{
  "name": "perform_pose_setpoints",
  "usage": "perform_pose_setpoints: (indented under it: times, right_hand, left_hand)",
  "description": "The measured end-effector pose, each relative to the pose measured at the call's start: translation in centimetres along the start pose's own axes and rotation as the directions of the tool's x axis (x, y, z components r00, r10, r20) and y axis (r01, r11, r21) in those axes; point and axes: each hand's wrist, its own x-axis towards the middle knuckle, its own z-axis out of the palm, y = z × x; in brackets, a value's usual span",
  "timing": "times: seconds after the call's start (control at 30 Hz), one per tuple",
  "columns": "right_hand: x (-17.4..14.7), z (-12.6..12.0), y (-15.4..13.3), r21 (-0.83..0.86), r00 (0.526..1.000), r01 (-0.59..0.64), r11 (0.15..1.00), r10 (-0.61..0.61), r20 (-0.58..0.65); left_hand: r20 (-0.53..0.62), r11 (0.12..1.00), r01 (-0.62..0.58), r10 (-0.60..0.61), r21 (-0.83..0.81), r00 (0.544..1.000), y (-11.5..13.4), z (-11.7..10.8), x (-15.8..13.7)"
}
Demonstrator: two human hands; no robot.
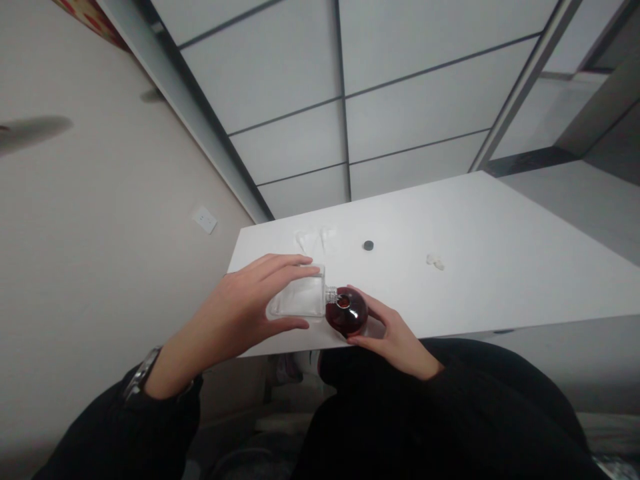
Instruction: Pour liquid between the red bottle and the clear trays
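My left hand (pixel 265 290) is closed around a clear, square-sided glass bottle (pixel 303 297), tipped sideways so that its threaded neck points right. The neck lies at the round mouth of a dark red-brown, rounded bottle (pixel 353 317). Whether the two mouths touch, I cannot tell. Fingers of my right hand (pixel 387 327) wrap the right side of the dark bottle, which stands at the front edge of the white table (pixel 480 267). How much liquid the clear bottle contains is hard to make out.
A small dark round cap (pixel 369 245) lies beyond the bottles. Clear plastic pieces (pixel 313 240) lie at the back left, and a small crumpled pale scrap (pixel 435 261) is to the right. White sliding doors (pixel 300 87) stand behind the table, with a wall (pixel 125 233) on the left.
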Motion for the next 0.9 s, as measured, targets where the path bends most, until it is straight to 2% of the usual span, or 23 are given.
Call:
perform_pose_setpoints:
  times: [0.9]
  right_hand:
    - [0.04, 0.03, -0.22, 0.015, 1.000, -0.011, 1.000, 0.011, -0.002]
  left_hand:
    - [0.040, 0.997, -0.039, 0.036, 0.073, 0.999, 0.52, -0.37, 0.63]
